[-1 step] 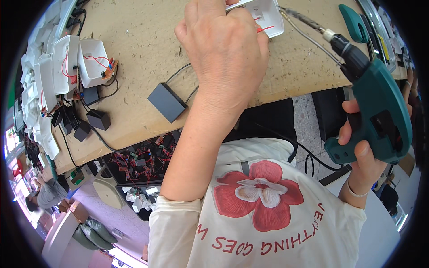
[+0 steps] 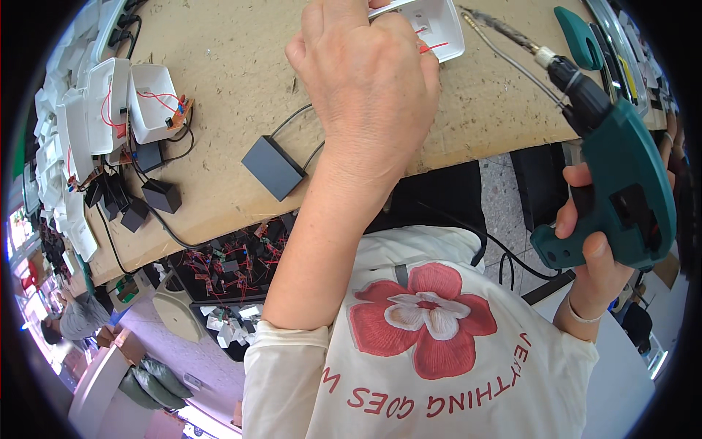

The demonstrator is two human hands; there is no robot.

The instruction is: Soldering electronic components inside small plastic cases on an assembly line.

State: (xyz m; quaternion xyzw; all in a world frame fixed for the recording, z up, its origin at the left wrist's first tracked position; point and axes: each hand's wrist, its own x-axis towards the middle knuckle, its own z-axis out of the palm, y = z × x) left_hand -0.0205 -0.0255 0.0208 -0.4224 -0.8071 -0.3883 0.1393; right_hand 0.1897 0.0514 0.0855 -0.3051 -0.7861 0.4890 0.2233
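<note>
My left hand (image 2: pixel 369 88) is closed over the near left side of an open white plastic case (image 2: pixel 447 33) at the top edge. Its fingertips are hidden, so what they pinch cannot be made out. A thin red wire (image 2: pixel 435 48) shows inside the case. Wrapped around the grip of a dark green soldering gun (image 2: pixel 629 179), my right hand (image 2: pixel 594 256) holds it at the right. The gun's metal tip and thin feed tube point up and left, just right of the case and apart from it. A black box-shaped adapter (image 2: pixel 274 168) with a cable lies beside my left wrist.
White cases (image 2: pixel 150 110) with red wires and circuit boards stand at the left, near several black boxes (image 2: pixel 161 196). Below the table edge is a black tray (image 2: pixel 234 267) of wired boards. A green-handled tool (image 2: pixel 578 36) lies far right. Another person (image 2: pixel 84 322) is in the left background.
The soldering gun has shifted slightly to the right, its tip a little farther from the white case. My left hand and the case have not visibly moved.
</note>
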